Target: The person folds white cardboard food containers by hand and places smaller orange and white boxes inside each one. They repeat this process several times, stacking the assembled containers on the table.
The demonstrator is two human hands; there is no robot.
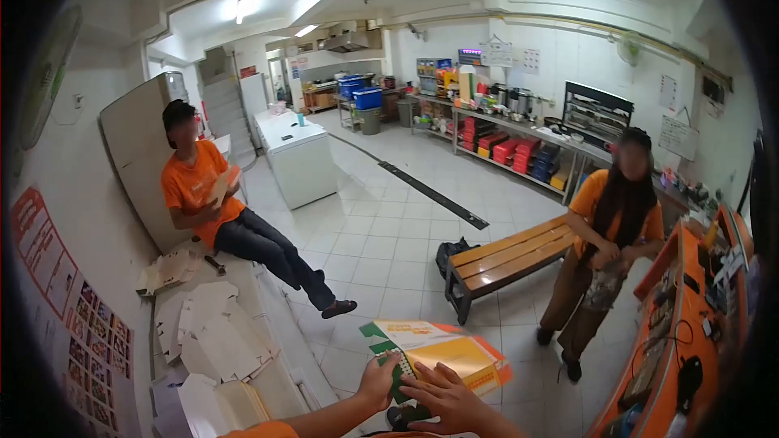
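Note:
A printed cardboard food box [454,357], in white, yellow, orange and green, is held out in front of me at the bottom of the view. My left hand [377,383] is closed on its green near-left edge, with the thumb on top. Over the near side of the box lies my right hand [446,399], fingers stretched out and a little apart, touching the cardboard. The underside of the box is hidden.
Unfolded white cardboard box blanks [219,332] lie on a white surface at my left. A person in orange [199,186] sits there holding cardboard. Another person [613,211] stands right, near a wooden bench [511,255] and an orange counter [661,349].

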